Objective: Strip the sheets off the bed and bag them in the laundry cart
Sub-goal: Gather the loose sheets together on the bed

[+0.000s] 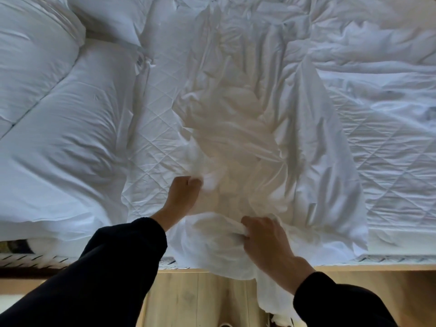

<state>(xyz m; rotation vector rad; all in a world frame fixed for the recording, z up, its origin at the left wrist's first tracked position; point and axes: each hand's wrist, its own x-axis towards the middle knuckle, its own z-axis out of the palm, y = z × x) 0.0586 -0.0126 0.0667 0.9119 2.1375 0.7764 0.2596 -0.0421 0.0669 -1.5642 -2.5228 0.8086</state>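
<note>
The left hand (184, 194) and right hand (266, 239) each clutch bunched sheet (236, 138). Risk: its tail trailing to the floor (188, 298) may catch underfoot; mattress pad (153, 138) may drag along.

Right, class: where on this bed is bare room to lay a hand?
Bare quilted white mattress pad shows between the puffy white duvet and the crumpled white sheet, and right of the sheet. The middle is crowded: left hand and right hand grip the sheet.

White pillows (61, 142) bunched at left end of bed (401, 258), touching each other; light wood floor (188, 300) runs below bed's near edge.
</note>
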